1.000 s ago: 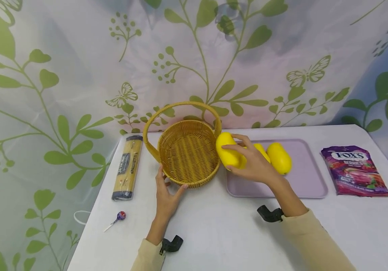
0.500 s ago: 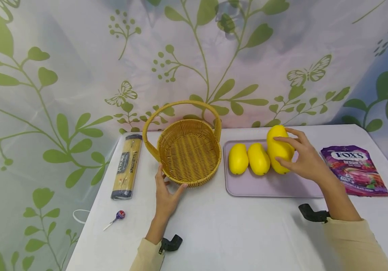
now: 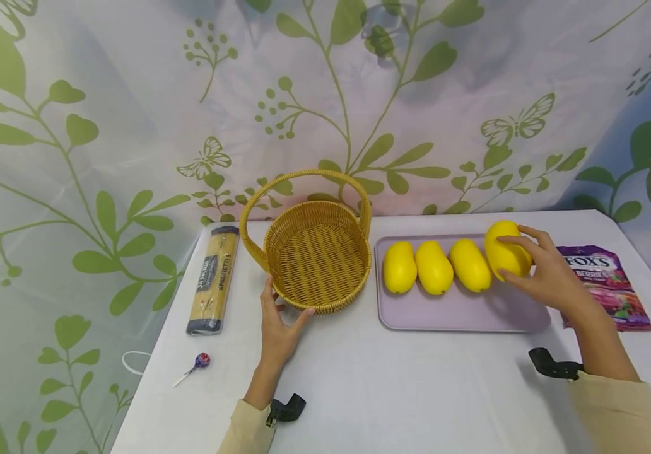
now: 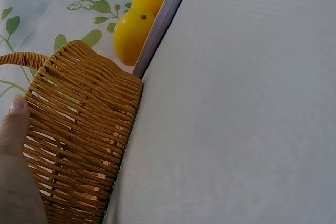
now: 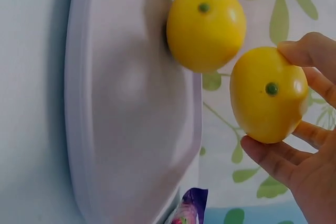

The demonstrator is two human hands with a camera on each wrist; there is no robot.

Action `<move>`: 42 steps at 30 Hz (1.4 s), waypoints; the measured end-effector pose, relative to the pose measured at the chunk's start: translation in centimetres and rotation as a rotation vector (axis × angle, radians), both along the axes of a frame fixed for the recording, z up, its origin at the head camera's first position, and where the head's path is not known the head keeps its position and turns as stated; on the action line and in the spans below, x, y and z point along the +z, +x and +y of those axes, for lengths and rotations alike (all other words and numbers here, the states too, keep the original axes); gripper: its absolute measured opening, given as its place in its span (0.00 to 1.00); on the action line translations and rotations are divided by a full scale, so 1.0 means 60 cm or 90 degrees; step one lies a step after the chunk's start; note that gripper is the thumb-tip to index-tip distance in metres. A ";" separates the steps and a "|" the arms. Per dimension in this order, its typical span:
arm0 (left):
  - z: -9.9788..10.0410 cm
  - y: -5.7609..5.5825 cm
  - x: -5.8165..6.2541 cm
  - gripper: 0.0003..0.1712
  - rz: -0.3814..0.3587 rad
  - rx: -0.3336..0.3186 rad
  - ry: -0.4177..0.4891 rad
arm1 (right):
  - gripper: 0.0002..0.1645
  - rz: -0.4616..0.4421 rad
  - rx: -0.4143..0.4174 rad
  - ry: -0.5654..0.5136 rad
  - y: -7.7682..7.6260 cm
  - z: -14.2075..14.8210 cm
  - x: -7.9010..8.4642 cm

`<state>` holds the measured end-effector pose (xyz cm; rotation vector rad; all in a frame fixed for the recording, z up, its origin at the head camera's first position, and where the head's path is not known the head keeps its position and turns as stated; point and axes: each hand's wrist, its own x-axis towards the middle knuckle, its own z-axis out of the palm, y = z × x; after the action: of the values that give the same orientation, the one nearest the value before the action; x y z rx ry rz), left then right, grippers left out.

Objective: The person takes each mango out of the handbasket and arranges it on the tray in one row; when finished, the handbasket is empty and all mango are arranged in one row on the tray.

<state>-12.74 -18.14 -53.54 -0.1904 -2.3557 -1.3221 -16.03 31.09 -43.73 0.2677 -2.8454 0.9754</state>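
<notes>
In the head view, my left hand (image 3: 281,331) holds the near side of a round wicker basket (image 3: 325,309) with a tall handle. Its thumb presses the woven wall (image 4: 84,124) in the left wrist view. My right hand (image 3: 555,277) grips a yellow mango (image 3: 504,249) between thumb and fingers, above the right part of a lilac tray (image 3: 445,315). The right wrist view shows this mango's green stem spot facing the camera. Lying in a row on the tray are a left mango (image 3: 399,267), a middle mango (image 3: 434,267) and a right mango (image 3: 470,265).
A spaghetti pack (image 3: 214,280) lies left of the basket, with a lollipop (image 3: 193,367) nearer the front. Right of the tray is a purple Fox's candy bag (image 3: 615,290), partly behind my right hand. A leaf-printed curtain (image 3: 445,126) hangs behind the white table (image 3: 388,391).
My right hand has carried the held mango rightward along the row, from the tray's left end to its right part. The left hand and basket stay in place.
</notes>
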 end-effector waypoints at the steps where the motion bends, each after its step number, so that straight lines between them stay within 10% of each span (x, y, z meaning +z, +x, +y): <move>1: 0.000 0.000 0.000 0.63 0.000 0.001 0.000 | 0.36 0.001 -0.003 0.000 0.000 0.002 -0.001; 21: 0.000 -0.001 -0.001 0.63 0.003 -0.010 0.007 | 0.44 -0.188 0.061 0.032 -0.023 0.021 -0.031; 42: -0.002 -0.001 0.000 0.63 -0.006 -0.011 0.011 | 0.49 -0.214 0.067 0.047 -0.019 0.020 -0.028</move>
<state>-12.78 -18.24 -53.53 -0.1992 -2.3553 -1.3537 -17.17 32.26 -45.43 0.2872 -3.2054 1.0221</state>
